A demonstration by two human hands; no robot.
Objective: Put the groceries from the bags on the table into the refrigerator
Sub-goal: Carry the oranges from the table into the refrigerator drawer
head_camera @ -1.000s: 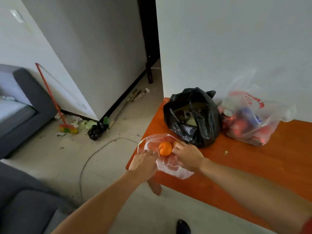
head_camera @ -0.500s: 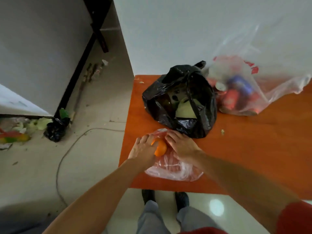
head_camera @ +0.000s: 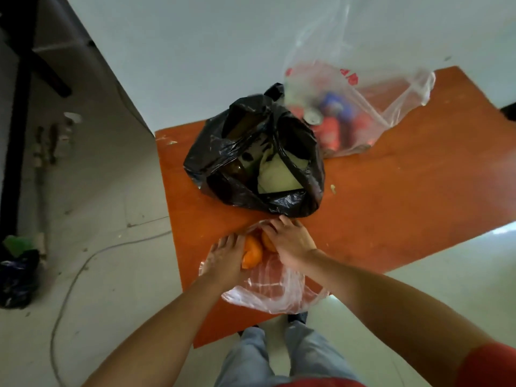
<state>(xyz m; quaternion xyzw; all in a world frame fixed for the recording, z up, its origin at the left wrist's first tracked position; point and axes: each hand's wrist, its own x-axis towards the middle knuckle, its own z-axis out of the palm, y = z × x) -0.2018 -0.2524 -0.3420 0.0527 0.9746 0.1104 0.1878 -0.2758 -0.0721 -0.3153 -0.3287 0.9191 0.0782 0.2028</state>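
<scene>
On the near left corner of the orange table (head_camera: 391, 208) lies a thin clear plastic bag (head_camera: 273, 291) with oranges in it. My left hand (head_camera: 226, 258) grips one orange (head_camera: 252, 254) from the left. My right hand (head_camera: 290, 241) is curled over a second orange (head_camera: 267, 243) beside it. Behind them stands an open black bag (head_camera: 251, 160) showing a brown bottle and pale packages. A clear bag with red print (head_camera: 357, 107) holding red and blue cans sits at the back against the wall.
A white wall (head_camera: 223, 51) rises behind the table. On the floor at the left run a thin cable (head_camera: 83, 263), a small black rubbish bag (head_camera: 16, 277) and scattered debris. My legs and feet show under the table's near edge.
The view has swung down and closer over the table. A second orange now shows between my hands, and both hands have closed in on the fruit inside the clear bag.
</scene>
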